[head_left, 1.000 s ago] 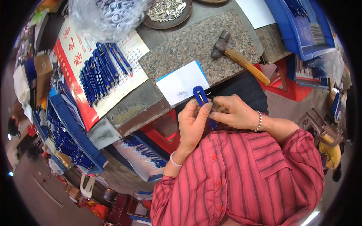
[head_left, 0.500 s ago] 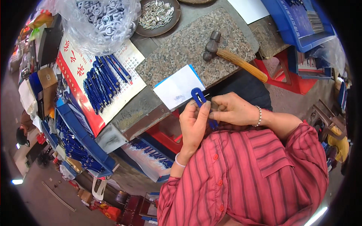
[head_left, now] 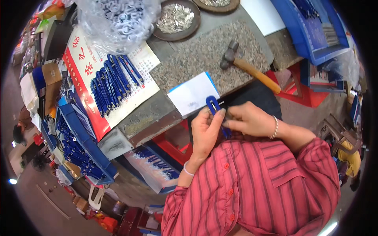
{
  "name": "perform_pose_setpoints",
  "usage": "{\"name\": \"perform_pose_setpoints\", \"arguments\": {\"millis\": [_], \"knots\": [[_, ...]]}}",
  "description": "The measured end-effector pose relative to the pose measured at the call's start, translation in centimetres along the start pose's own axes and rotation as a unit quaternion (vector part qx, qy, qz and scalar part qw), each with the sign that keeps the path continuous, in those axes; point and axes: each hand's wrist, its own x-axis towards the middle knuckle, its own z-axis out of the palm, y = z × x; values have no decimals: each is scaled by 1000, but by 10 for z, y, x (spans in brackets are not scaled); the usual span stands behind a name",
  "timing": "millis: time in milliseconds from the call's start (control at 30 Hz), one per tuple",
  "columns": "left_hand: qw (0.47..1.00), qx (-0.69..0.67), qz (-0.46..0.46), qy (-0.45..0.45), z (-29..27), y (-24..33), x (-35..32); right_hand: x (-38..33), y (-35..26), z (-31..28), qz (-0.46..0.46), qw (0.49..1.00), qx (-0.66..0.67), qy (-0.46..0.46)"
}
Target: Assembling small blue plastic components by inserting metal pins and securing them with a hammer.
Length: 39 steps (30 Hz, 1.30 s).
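Note:
My left hand (head_left: 205, 133) pinches a long blue slotted piece (head_left: 211, 101) between thumb and fingers. Its rounded, looped end points up and away from me, and a small shiny metal bit shows in the slot. The lower end of the piece comes out below my fingers, near my shirt. Close beside it, the thumb and fingers of my right hand (head_left: 252, 121) are pressed together. What they hold is hidden. A white sheet with a blue edge (head_left: 192, 94) lies at the table's edge just beyond my hands.
A hammer (head_left: 252, 71) rests on a granite slab (head_left: 189, 59). Left of it, several blue pieces (head_left: 112, 86) lie on a printed sheet. Farther back are a bag of grey clips (head_left: 118, 23) and a dish of small metal parts (head_left: 176, 19). Blue bins (head_left: 84, 145) stand at the sides.
The view has shifted slightly, so the table things sit a little differently in the picture. My hands still keep the blue piece in nearly the same hold.

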Motion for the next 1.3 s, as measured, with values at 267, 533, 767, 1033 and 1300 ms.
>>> {"name": "perform_pose_setpoints", "arguments": {"millis": [267,533,767,1033,1300], "knots": [[1000,-14,4,-10,-4,-10,-1,-4,-73,-98,-111,945,-171,255],[999,-8,35,-14,-2,-12,3,128,-38,-185,-146,825,-412,358],[998,8,54,-11,-4,-15,3,162,-34,-187,-86,792,-496,344],[999,-9,42,-23,-7,-11,2,161,-44,-192,-142,826,-391,381],[998,-5,50,-29,-5,-14,4,144,-53,-198,-126,929,-55,344]]}}
